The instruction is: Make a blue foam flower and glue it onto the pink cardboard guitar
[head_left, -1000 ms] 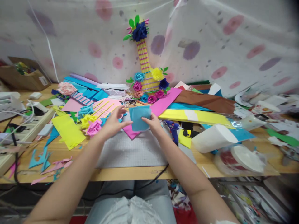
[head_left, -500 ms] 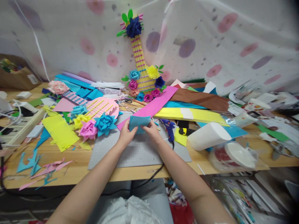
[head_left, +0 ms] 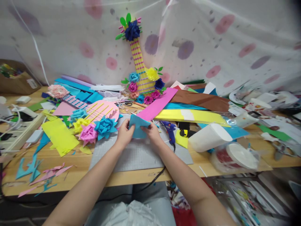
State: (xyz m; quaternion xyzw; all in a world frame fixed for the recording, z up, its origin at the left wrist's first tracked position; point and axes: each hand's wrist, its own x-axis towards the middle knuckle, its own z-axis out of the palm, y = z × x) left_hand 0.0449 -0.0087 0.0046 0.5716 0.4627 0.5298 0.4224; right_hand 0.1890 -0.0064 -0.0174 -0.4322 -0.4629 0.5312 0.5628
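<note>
My forearms stretched forward and inward over the table's edge, wrists apart. My left hand (head_left: 124, 134) and right hand (head_left: 153, 134) pinched one blue paper piece (head_left: 138, 124) between thumbs and fingers, above one grey cutting mat (head_left: 138, 158). Four paper flowers (head_left: 88, 134) lay leftward; one glue gun (head_left: 171, 131) lay rightward.

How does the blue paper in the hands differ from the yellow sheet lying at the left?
The blue paper is held up by the left hand and right hand, whereas the yellow sheet lies on the table. The blue paper also shows a smaller surface than the yellow sheet. Both look like thin, plain-coloured pieces.
</note>
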